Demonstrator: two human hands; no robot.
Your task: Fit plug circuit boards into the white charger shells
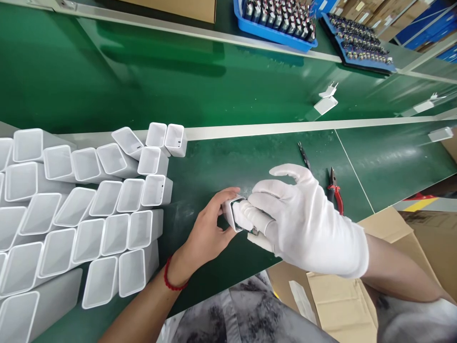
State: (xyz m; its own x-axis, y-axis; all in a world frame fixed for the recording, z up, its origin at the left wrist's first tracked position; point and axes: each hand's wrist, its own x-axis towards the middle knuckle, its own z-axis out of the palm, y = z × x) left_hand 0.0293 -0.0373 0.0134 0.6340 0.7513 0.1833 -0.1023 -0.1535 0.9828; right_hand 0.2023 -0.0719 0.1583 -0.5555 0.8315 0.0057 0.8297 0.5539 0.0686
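Note:
My left hand [203,231], bare and with a red bracelet at the wrist, is wrapped round a small white plastic housing [229,216]. Its open end faces right, and a dark edge shows inside the rim. My right hand [303,221] wears a white glove. The gloved fingers are bent together at the housing's mouth, against a part whose kind I cannot make out; a small metallic bit [253,231] shows beneath them. Many similar white housings [103,238] lie in rows on the green table to the left, open ends facing me.
Red-handled pliers [334,193] and a dark slim tool [303,155] lie beyond my right hand. A blue tray [274,38] of small wired parts stands on the shelf, beside another loaded blue tray [342,45]. An open cardboard box [339,305] sits at the table's near edge.

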